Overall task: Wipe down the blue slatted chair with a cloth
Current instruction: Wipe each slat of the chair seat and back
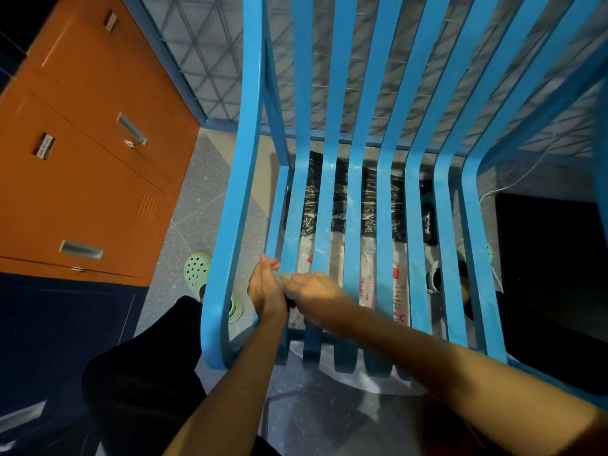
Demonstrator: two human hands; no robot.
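Right hand (316, 291) pinches the grey cloth (282, 277) at the front-left slats of the chair (355, 209); left hand (265, 287) beside it, grip unclear. Mid-wipe, seemingly; next, slide along the slat.

Head view, steeply downward, close over the blue slatted chair (353, 199), wide-angle.

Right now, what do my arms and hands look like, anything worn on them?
The left forearm and right forearm are bare as far as the frame reaches: no sleeves. The left hand and right hand wear no gloves, and no watch, bracelet or ring shows.
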